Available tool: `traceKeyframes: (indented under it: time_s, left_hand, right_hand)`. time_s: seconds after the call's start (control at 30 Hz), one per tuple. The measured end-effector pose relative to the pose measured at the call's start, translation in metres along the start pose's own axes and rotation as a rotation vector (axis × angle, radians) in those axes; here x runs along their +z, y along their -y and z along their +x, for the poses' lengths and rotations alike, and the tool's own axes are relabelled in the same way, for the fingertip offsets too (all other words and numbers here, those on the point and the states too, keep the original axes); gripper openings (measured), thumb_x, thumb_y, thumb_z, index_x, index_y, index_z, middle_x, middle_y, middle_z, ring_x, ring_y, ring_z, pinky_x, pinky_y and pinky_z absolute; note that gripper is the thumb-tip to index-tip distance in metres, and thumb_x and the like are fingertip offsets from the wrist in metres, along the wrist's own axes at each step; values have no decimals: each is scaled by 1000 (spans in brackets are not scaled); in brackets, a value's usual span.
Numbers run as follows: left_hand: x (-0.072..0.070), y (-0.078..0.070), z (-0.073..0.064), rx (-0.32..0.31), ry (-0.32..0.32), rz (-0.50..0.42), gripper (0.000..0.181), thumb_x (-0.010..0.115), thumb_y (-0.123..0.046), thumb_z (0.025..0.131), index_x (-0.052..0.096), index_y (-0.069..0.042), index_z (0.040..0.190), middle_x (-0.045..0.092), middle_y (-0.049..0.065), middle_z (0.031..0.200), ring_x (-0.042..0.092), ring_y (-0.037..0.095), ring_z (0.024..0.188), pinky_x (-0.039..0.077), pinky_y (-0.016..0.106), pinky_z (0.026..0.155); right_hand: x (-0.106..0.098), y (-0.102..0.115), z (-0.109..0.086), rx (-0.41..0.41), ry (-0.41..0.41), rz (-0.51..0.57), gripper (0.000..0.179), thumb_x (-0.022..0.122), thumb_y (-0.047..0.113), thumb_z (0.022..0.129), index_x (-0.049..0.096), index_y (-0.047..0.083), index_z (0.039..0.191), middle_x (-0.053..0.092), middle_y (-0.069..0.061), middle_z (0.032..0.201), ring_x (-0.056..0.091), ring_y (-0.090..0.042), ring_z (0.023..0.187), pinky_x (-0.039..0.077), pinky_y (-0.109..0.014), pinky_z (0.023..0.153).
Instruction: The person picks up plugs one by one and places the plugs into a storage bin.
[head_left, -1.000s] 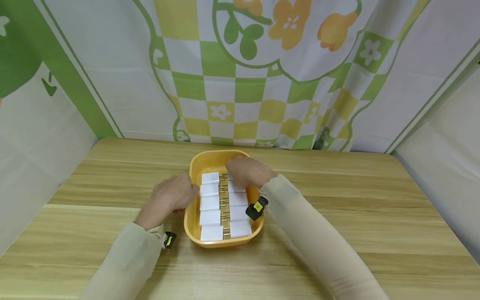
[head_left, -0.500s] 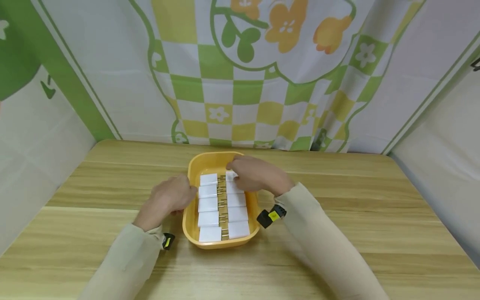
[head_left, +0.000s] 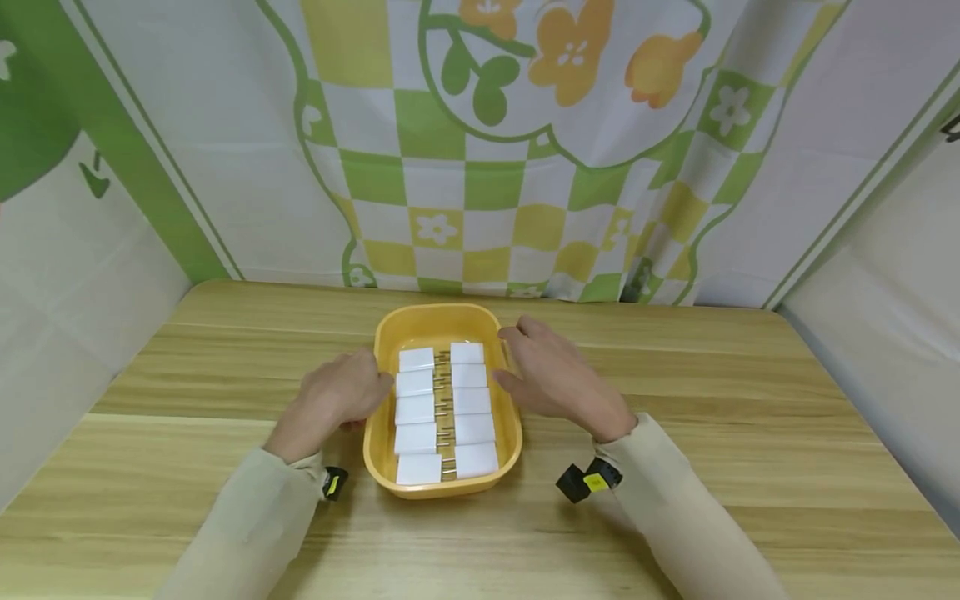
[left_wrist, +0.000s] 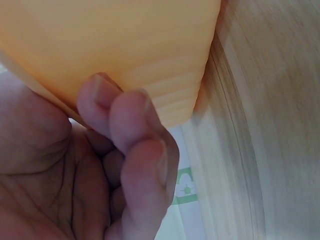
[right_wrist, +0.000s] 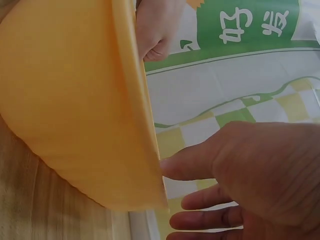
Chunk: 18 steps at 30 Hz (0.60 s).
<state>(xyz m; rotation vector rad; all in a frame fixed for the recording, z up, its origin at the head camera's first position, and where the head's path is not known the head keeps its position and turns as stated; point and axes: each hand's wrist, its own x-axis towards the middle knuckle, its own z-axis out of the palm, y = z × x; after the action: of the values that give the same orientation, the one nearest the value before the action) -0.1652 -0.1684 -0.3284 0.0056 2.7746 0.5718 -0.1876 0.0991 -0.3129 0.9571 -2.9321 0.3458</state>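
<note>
My left hand (head_left: 333, 396) grips the left rim of a yellow plastic basin (head_left: 444, 492). In the left wrist view its fingers (left_wrist: 135, 117) curl against the basin's outer wall. My right hand (head_left: 562, 375) is at the basin's right rim, holding nothing. The right wrist view shows its thumb at the rim and its other fingers (right_wrist: 205, 220) loosely extended outside; whether the thumb touches is unclear. Inside the basin lie white plugs with metal prongs, in a left column (head_left: 416, 410) and a right column (head_left: 472, 400), prongs facing inward.
The basin stands on a wood-grain table (head_left: 712, 400). A green, yellow and white patterned curtain (head_left: 495, 183) hangs along the table's back edge, with pale cloth walls on both sides. Black devices sit at both wrists, the right one (head_left: 588, 481) marked yellow.
My right hand has drawn back from over the top of the right column to outside the basin's right rim, uncovering the upper plugs. The left hand has kept its hold.
</note>
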Motion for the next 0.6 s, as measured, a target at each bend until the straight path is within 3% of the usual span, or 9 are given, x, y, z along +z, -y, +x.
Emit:
traceKeyframes:
  time_s: [0.3, 0.6]
  left_hand:
    - [-1, -1, 0, 12, 13, 2, 37, 40, -22, 99, 59, -8, 69, 62, 7, 57, 55, 18, 46, 40, 29, 44]
    - [-1, 0, 1, 24, -21, 2, 39, 41, -21, 98, 56, -10, 65, 58, 5, 53, 51, 15, 44, 37, 27, 41]
  right_hand:
    - [2, -5, -5, 106, 63, 35, 58, 62, 40, 100, 54, -1, 141, 59, -17, 132, 59, -32, 116, 52, -47, 91]
    - [2, -6, -5, 128, 83, 67, 62, 61, 43, 100, 52, -1, 143, 56, -18, 139, 56, -34, 124, 49, -51, 97]
